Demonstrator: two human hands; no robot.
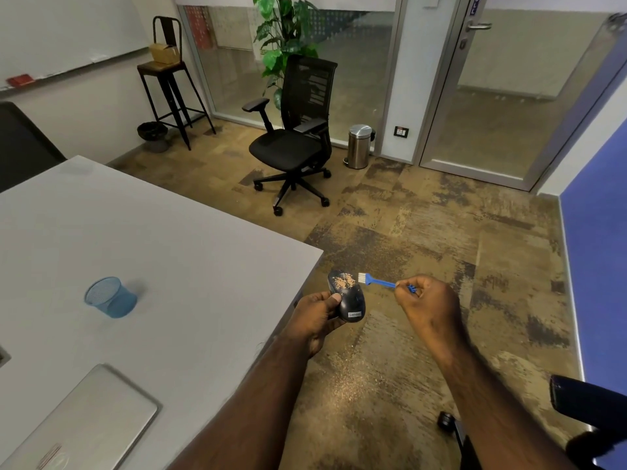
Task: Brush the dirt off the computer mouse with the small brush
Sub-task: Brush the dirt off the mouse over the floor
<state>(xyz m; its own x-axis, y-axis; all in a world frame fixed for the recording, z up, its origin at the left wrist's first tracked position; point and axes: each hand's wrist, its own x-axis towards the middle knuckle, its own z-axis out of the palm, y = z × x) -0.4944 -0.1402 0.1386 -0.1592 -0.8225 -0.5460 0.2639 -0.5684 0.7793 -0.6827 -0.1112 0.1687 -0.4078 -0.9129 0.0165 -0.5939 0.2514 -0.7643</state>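
Both forearms reach forward from the bottom of the view, past the corner of the white table (169, 239), over the patterned carpet (407, 368). The left hand (314, 317) is turned with the thumb uppermost and curls around the black computer mouse (346, 296), the thumb pressing on the mouse's left side and the fingers wrapped underneath. The mouse is held in the air just off the table's corner, its labelled rear end toward the person and its front pointing away; a patch of tan dirt (344, 282) lies across its front half. The right hand (427, 303) is closed in a loose fist with its back upward, pinching the end of the small blue brush (376, 281) between thumb and curled fingers. The brush points left, and its white bristles touch the right edge of the mouse by the dirt.

On the table to the left lie a closed silver laptop (84, 422), near the person, and a blue mesh cup (110, 296) farther on. Beyond, on the carpet, stand a black office chair (295, 130), a steel pedal bin (359, 145), a tall stool (169, 83) carrying a small box, and a leafy plant (285, 32) against the glass partition.
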